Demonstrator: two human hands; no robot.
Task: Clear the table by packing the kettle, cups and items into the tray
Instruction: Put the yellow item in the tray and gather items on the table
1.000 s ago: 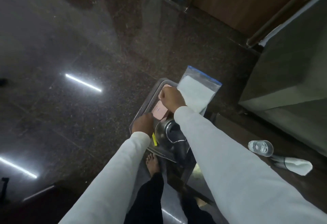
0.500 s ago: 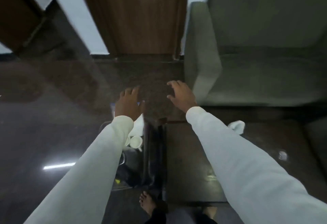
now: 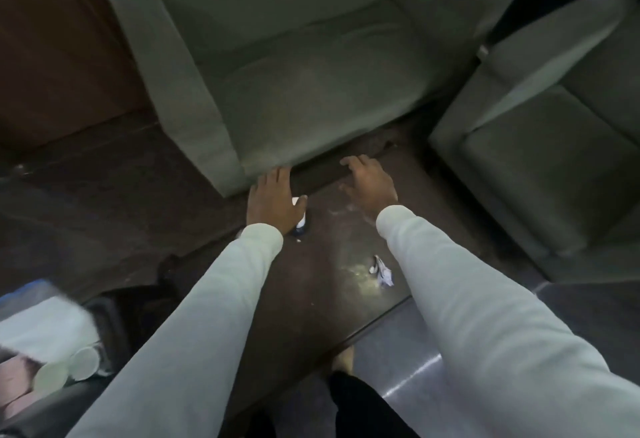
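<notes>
Both my arms reach over the dark brown table [image 3: 322, 285]. My left hand [image 3: 272, 202] hovers flat with fingers stretched, covering a small white item [image 3: 301, 221] near the table's far left edge; I cannot tell whether it touches it. My right hand [image 3: 370, 185] is spread open over the far edge, holding nothing. A crumpled white wrapper [image 3: 381, 269] lies on the table between my forearms. The tray [image 3: 107, 320] sits low at the bottom left, blurred, with two white cups [image 3: 83, 363] on their sides, a white bag [image 3: 41, 327] and pink packets [image 3: 14, 378].
A grey-green armchair [image 3: 294, 67] stands right behind the table's far edge. A second armchair [image 3: 554, 147] stands to the right. A wooden door [image 3: 52, 57] is at the back left. My bare foot [image 3: 343, 361] shows under the table's near edge on the shiny floor.
My hands left the tray and swung right over the table. The view turned from the floor and tray to the table and armchairs; the tray now sits at the bottom left.
</notes>
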